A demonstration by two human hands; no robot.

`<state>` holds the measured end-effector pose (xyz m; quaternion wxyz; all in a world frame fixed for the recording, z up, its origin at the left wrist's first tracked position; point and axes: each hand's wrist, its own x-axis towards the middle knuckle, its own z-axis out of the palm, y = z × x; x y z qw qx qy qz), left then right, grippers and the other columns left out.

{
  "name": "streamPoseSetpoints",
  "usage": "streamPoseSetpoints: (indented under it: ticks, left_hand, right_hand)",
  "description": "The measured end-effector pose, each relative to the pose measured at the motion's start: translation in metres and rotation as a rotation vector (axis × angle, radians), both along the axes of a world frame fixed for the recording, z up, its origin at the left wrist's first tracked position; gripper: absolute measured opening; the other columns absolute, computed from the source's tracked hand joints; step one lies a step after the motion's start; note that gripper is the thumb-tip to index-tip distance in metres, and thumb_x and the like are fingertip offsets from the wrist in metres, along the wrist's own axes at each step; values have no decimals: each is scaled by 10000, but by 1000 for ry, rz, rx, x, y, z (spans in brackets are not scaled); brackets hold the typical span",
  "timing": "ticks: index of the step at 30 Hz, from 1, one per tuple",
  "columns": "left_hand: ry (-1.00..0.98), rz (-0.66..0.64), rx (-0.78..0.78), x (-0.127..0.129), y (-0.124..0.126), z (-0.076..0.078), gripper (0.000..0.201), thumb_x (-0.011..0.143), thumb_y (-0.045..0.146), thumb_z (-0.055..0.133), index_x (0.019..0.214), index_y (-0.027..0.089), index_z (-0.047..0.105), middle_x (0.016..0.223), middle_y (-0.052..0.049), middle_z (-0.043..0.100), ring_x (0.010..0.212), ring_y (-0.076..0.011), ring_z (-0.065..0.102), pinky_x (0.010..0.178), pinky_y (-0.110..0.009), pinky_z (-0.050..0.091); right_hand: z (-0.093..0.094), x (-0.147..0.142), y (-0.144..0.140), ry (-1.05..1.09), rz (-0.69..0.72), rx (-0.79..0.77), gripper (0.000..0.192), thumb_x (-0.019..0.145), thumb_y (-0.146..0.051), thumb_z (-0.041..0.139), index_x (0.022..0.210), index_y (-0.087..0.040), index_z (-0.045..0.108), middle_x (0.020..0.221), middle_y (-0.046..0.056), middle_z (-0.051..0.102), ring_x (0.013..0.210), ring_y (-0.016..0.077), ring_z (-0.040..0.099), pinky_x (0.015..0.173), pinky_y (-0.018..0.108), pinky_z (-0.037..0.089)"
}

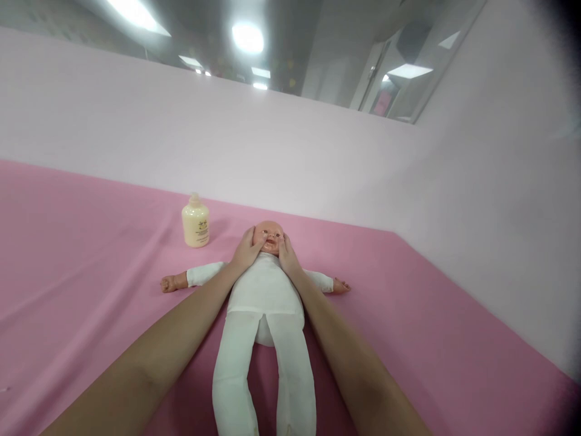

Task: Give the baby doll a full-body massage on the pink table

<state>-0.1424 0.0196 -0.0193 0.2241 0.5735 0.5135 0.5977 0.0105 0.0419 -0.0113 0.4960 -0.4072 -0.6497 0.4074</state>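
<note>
cupping the doll's head (269,235) between both hands, i have my left hand (247,249) flat along one cheek with the thumb laid across the face near the eye, and my right hand (287,254) pressed to the other cheek, fingers loosely spread and curved to the head rather than closed around anything. the doll (265,303) lies on its back on the pink sheet (91,254) covering the bench, feet toward me, arms flung out to each side, in a white suit; lying flat like this it stays put, and i judge that is why both palms are free to rest on the face. a cream bottle (195,221) stands upright near the head on my left side, apart from the doll, close enough to reach. a pale pink wall (318,157) runs behind.
</note>
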Motion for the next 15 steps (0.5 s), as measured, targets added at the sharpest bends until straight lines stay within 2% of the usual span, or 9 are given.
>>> streamPoseSetpoints:
  ticks: [4,9,15]
  left_hand:
    - [-45,2,22,-2,7,-5,495,955,484,385,1270,137,544,1367,-159,534,1331,-246,450,1152,-402,280]
    - [-152,21,15,-5,13,-10,454,981,443,304,1240,180,566,1307,-108,586,1271,-204,504,1136,-382,318]
    - [-107,109,68,-6,11,-7,361,974,348,320,1124,170,595,1233,-121,586,1235,-213,504,1118,-377,339]
  right_hand:
    - [-4,-2,4,76,19,15,590,890,-657,375,1229,-223,585,1321,51,609,1287,201,507,1153,380,315]
    - [-6,-4,9,135,2,-35,490,924,-577,341,1114,-227,626,1247,54,658,1197,212,585,1077,370,422]
    - [-10,-3,17,144,30,-49,423,910,-492,391,1188,-239,584,1242,56,658,1180,225,595,1049,411,445]
